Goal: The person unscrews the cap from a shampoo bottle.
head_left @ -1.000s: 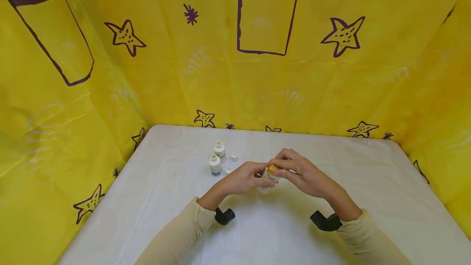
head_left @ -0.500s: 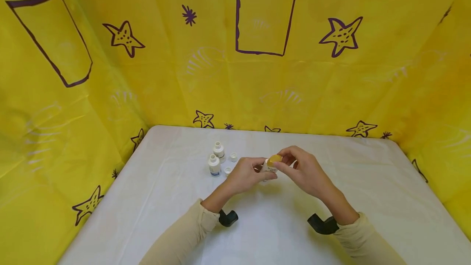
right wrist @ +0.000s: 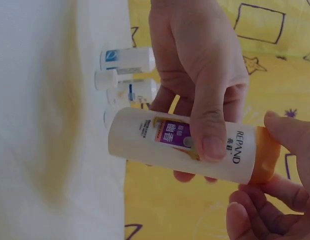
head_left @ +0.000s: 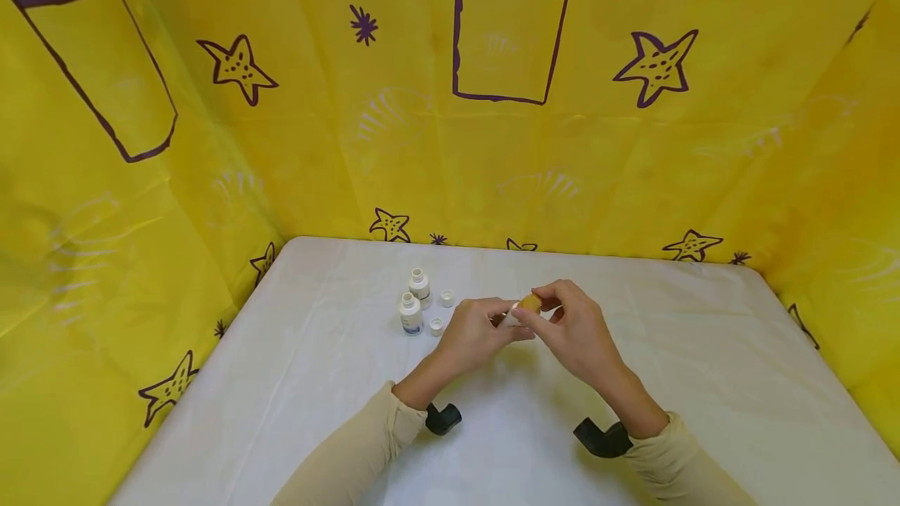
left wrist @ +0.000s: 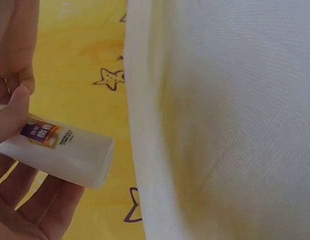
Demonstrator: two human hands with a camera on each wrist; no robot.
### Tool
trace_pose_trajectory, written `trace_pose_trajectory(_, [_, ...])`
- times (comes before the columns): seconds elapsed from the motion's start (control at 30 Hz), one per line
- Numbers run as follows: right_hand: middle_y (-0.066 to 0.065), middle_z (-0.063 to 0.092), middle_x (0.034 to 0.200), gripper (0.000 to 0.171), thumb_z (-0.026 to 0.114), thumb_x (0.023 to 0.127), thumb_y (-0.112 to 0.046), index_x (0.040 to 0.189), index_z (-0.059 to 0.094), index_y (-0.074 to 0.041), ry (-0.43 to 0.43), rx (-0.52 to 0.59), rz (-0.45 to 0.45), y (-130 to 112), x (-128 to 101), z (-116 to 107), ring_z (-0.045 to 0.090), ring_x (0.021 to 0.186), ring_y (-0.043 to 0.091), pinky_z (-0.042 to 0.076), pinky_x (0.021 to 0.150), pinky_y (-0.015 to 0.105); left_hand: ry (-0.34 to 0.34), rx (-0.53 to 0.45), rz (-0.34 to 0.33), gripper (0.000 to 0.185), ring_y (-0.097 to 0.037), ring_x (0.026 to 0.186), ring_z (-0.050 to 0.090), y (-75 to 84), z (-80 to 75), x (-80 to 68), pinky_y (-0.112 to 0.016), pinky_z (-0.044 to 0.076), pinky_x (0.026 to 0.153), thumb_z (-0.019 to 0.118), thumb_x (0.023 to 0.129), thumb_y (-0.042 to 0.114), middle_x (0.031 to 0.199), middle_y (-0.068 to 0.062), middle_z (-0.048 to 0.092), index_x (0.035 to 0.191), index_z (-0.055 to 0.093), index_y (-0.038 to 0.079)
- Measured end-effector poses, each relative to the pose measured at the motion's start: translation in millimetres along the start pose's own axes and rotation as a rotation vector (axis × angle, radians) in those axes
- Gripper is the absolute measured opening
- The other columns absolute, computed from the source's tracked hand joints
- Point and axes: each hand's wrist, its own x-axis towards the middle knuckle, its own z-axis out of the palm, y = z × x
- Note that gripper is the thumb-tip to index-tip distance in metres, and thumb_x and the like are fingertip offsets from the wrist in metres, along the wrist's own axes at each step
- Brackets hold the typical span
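Note:
My left hand (head_left: 474, 338) grips a small white bottle (right wrist: 140, 137) around its body, thumb over the purple and orange label. The bottle is held in the air above the table, tilted in the head view. With thumb and fingers, my right hand (head_left: 575, 333) pinches the orange cap (right wrist: 265, 156) at the bottle's end; the cap sits against the white body. In the left wrist view the bottle's base (left wrist: 102, 162) points away from the fingers, and the cap end is hidden behind the thumb.
Left of the hands, two uncapped white bottles (head_left: 411, 317) stand upright on the white-covered table (head_left: 316, 334). Two small white caps (head_left: 437, 326) lie beside them. Yellow printed cloth (head_left: 422, 155) walls in the back and both sides.
The bottle has tipped in the left hand, so its orange cap now leans more to the right. My right fingers have shifted from over the cap to its side.

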Motion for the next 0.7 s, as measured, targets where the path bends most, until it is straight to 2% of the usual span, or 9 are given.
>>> trace_pose_trajectory(0.13, [0.005,0.069,0.092,0.028,0.085,0.083,-0.016,0.102,0.068,-0.003,0.02,0.02,-0.024,1,0,-1,0.064,0.08,0.02,0.054,0.067,0.024,-0.01,0.017,0.02,0.021,-0.004,0.058,0.043,0.5,-1.6,0.2,-0.016,0.032,0.054,0.085,0.083,0.037,0.061,0.009,0.044,0.099,0.077,0.025])
trace_pose_trajectory(0.27, [0.005,0.069,0.094,0.028,0.085,0.083,-0.016,0.101,0.068,-0.003,-0.004,0.043,-0.012,3,-1,-3,0.063,0.078,0.019,0.053,0.068,0.022,-0.035,0.008,0.016,0.022,-0.003,0.058,0.043,1.9,-2.4,0.1,-0.016,0.032,0.054,0.084,0.084,0.037,0.061,0.009,0.045,0.102,0.078,0.026])
trace_pose_trajectory(0.5, [0.004,0.072,0.107,0.031,0.085,0.083,-0.017,0.107,0.067,-0.007,-0.098,0.069,-0.05,6,-1,-10,0.063,0.083,0.009,0.056,0.072,0.023,-0.095,-0.04,-0.01,0.014,-0.004,0.059,0.045,2.4,-4.3,-0.6,-0.018,0.032,0.053,0.082,0.086,0.036,0.062,0.008,0.045,0.092,0.074,0.026])
trace_pose_trajectory(0.7, [0.002,0.072,0.116,0.037,0.08,0.088,-0.015,0.123,0.068,-0.011,-0.216,0.118,-0.116,11,-1,-20,0.063,0.096,0.01,0.056,0.08,0.026,-0.205,-0.12,-0.036,0.017,-0.004,0.064,0.05,0.4,-9.5,1.3,-0.017,0.038,0.054,0.081,0.088,0.037,0.074,0.01,0.062,0.101,0.076,0.027])
